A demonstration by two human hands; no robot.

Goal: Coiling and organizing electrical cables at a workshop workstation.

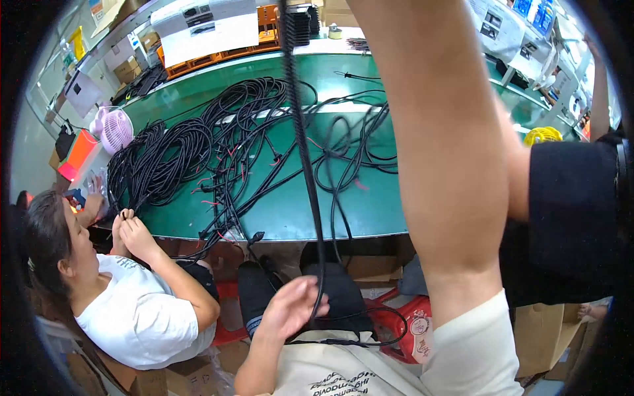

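A long black cable (305,142) runs from the top edge of the view down to my lap, blurred in its upper part. My left hand (290,310) is above my lap, its fingers curled loosely around the cable's lower stretch. A loop of black cable (396,317) lies across my lap beside it. My right arm reaches up and forward over the bench, and its hand is beyond the top edge. Ahead on the green bench (370,211) is a big heap of black cables (165,158), several with plugs and short red ties.
At my left a person in a white shirt (142,310) holds a cable end. A black sleeve (571,178) is close on my right. A pink fan (113,129), an orange crate (267,25) and a yellow coil (543,135) stand around the bench. A red stool (417,323) is beneath me.
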